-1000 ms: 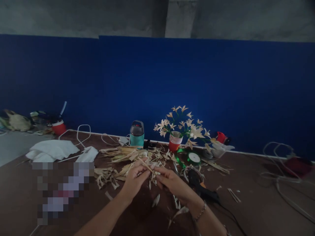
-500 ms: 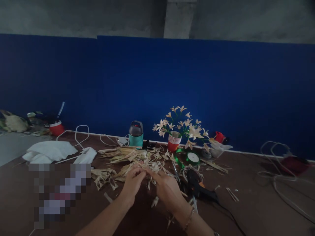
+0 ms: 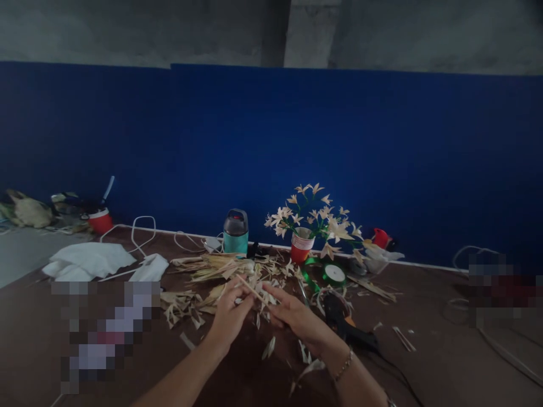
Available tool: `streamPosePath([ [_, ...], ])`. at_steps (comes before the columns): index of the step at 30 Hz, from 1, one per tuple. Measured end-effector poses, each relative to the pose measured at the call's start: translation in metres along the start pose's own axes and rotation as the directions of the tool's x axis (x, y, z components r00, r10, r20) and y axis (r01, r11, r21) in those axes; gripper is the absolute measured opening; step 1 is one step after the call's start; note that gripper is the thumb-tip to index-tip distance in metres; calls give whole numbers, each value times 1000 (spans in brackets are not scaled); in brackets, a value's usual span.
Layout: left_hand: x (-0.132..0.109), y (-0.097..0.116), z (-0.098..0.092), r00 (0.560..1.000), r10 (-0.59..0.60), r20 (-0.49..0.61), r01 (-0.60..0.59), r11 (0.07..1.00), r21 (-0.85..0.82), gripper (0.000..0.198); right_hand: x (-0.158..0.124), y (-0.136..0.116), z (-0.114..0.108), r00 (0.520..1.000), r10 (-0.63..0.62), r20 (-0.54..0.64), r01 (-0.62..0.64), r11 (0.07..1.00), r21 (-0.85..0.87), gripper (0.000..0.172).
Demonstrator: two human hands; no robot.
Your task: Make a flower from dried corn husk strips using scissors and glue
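My left hand (image 3: 231, 312) and my right hand (image 3: 297, 316) meet over the brown table (image 3: 424, 362), just in front of a heap of dried pale leaf strips (image 3: 220, 271). Both hands pinch a thin pale stick (image 3: 250, 288) that slants up to the left between them. The left fingers are curled round its lower part. The right hand's fingers are pressed together at the stick, palm turned up. Loose leaf petals (image 3: 269, 346) lie under my wrists.
A black glue gun (image 3: 348, 330) with its cord lies right of my right hand. Behind it are a green ribbon roll (image 3: 334, 273), a red cup of handmade flowers (image 3: 302, 246), a teal flask (image 3: 236, 230), white cloth (image 3: 91, 259) and cables (image 3: 142, 232).
My right hand has turned from back-up to palm-up and drawn slightly right. The stick shows again between the fingers. The left hand has hardly moved.
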State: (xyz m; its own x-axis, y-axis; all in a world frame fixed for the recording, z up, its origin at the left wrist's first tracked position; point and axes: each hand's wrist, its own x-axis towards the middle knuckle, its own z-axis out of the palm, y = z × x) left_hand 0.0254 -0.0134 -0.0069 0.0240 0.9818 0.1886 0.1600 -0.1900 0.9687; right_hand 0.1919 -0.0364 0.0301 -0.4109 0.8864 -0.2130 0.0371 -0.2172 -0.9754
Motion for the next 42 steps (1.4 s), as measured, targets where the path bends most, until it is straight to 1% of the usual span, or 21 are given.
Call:
streamPosePath([
  [2,-1,1,0,1000,0,7,0,1000,9,17,2,3,1,998,-38,-54,32,993,-114,50],
  [4,-1,3,1,1000,-24,-8,24,1000,-6,17,3,4,3,980,-186,-70,155,935,-319,40],
  [6,-2,5,2,998,-60,-21,59,998,-33,18,3,4,7,932,-359,-37,282,789,-546,43],
  [7,-2,6,3,996,-82,-19,81,995,-52,19,2,5,9,913,-408,-23,293,692,-660,48],
  [8,-2,7,3,994,-108,-9,107,991,-75,20,0,5,12,906,-424,-19,259,588,-766,54],
  [10,-2,8,3,989,-145,18,146,983,-114,21,-2,7,14,918,-391,-64,99,384,-918,63],
  [11,-2,8,2,989,-149,16,150,982,-116,20,-2,7,14,921,-375,-104,19,311,-950,65],
  [12,-1,9,1,990,-140,-1,139,985,-103,19,-2,8,12,913,-381,-147,-36,283,-959,66],
  [13,0,9,0,993,-119,-25,117,990,-73,19,-1,8,8,892,-409,-190,-62,307,-950,65],
  [14,1,10,-2,995,-88,-44,86,996,-32,18,0,8,4,858,-453,-240,-57,381,-923,61],
  [16,2,11,-5,999,-16,-36,19,998,64,17,4,7,-4,789,-500,-358,26,609,-793,47],
  [17,2,12,-6,1000,25,4,-25,994,106,15,6,7,-6,787,-471,-398,77,715,-695,42],
  [18,1,13,-6,996,69,55,-76,987,142,13,7,7,-7,810,-426,-403,116,790,-602,39],
  [20,-2,15,-5,977,154,147,-181,964,193,12,9,7,-4,857,-350,-378,134,860,-492,29],
  [22,-4,15,-3,958,207,200,-250,942,224,13,10,7,1,868,-330,-372,116,862,-493,14],
  [25,-4,11,-2,959,217,183,-259,933,249,13,12,8,5,861,-310,-402,102,881,-461,13],
  [30,8,1,-14,992,129,5,-123,937,326,25,13,8,3,878,-91,-471,106,994,4,22],
  [34,7,0,-16,957,289,-37,-234,835,498,32,8,3,9,907,41,-418,98,947,306,29],
  [36,1,4,-10,946,324,-7,-288,851,439,26,6,2,15,905,77,-419,95,922,375,31],
  [38,-4,8,-2,954,299,15,-291,913,285,23,5,3,22,898,111,-426,84,907,414,33],
  [42,-11,16,9,990,138,35,-136,990,-44,23,7,7,31,906,87,-414,75,930,360,34],
])
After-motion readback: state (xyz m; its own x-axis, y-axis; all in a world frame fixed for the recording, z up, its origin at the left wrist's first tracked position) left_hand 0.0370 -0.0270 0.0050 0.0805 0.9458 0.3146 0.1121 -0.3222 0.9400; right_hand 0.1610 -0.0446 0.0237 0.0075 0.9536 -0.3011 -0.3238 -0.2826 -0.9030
